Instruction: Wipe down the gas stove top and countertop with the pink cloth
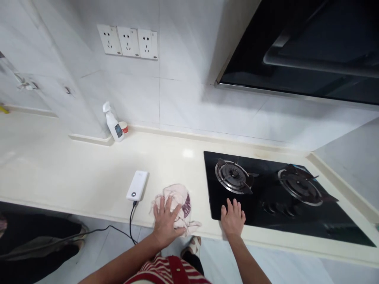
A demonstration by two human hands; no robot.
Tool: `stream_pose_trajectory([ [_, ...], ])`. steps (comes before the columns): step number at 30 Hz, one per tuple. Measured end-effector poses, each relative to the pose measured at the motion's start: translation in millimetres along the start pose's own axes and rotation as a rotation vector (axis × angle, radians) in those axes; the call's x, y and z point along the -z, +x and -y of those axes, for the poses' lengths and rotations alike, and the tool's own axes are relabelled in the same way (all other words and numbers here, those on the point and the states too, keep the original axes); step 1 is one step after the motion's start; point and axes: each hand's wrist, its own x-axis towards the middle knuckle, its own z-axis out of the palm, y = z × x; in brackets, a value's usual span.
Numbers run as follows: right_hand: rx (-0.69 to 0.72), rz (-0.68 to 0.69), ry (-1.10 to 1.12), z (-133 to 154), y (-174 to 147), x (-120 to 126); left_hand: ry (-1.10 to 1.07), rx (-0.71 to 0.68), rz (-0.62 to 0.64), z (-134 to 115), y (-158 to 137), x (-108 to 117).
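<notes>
My left hand (pixel 166 221) lies with spread fingers on a crumpled pale pink cloth (pixel 177 193), pressing it against the cream countertop (pixel 168 163). A dark purple patch shows on the cloth's right side. My right hand (pixel 233 218) rests flat, fingers a little apart, over the front left edge of the black gas stove (pixel 254 213); nothing is in it. Left of the cloth lies a white power bank (pixel 137 184) with a black cable (pixel 130 221) plugged into its near end.
A white spray bottle (pixel 114 123) and a small red-and-white tub (pixel 123 127) stand by the wall. Two burners (pixel 233 176) sit on the stove, below a black range hood (pixel 310 51). Wall sockets (pixel 128 41) are above the counter. Another person's dark-clad legs (pixel 38 240) show at lower left.
</notes>
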Motion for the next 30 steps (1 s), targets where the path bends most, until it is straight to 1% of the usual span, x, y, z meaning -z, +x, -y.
stream_pose_trajectory([
  [2, 0.002, -0.013, 0.000, 0.3, -1.3, -2.2, -0.010, 0.050, 0.015, 0.5, 15.9, -6.8],
  [4, 0.007, -0.017, 0.003, -0.7, -0.5, -2.2, -0.025, 0.107, 0.023, 4.7, 43.6, -9.2],
  [8, 0.010, -0.018, 0.014, -2.3, 1.4, 1.4, -0.023, 0.279, 0.024, 26.4, 125.8, -6.5],
  [10, 0.002, -0.014, 0.023, -0.8, 1.6, 4.7, -0.013, 0.329, 0.016, 43.7, 168.5, -4.0],
  [12, 0.001, -0.004, 0.030, 1.6, 2.0, 8.0, 0.005, 0.373, 0.003, 63.7, 204.1, -0.1],
  [14, 0.001, -0.004, 0.033, 3.6, 2.7, 10.8, 0.024, 0.418, -0.005, 83.6, 229.2, 6.0],
  [15, -0.002, -0.009, 0.034, 4.2, 3.1, 12.0, 0.036, 0.439, -0.009, 92.4, 237.2, 9.5],
  [17, -0.014, -0.015, 0.038, 4.9, 3.8, 13.6, 0.060, 0.472, -0.015, 104.4, 243.4, 16.4],
  [19, -0.020, -0.011, 0.043, 4.9, 4.1, 14.7, 0.084, 0.477, -0.019, 105.8, 235.9, 20.7],
  [20, -0.021, -0.007, 0.044, 4.9, 4.1, 15.0, 0.095, 0.471, -0.019, 101.8, 226.7, 21.4],
  [22, -0.018, -0.005, 0.044, 4.8, 3.8, 15.1, 0.110, 0.442, -0.011, 85.5, 197.6, 19.4],
  [24, -0.013, -0.011, 0.048, 4.7, 3.2, 14.7, 0.112, 0.379, 0.001, 62.2, 155.7, 13.6],
  [27, -0.016, -0.036, 0.067, 4.4, 1.9, 13.7, 0.051, 0.159, -0.011, 28.2, 80.1, 4.2],
  [28, -0.020, -0.043, 0.074, 4.0, 1.5, 13.4, 0.025, 0.099, 0.004, 20.1, 55.5, 2.7],
  [30, -0.024, -0.047, 0.082, 2.9, 0.6, 12.7, 0.006, 0.045, 0.032, 12.1, 13.2, 3.9],
])
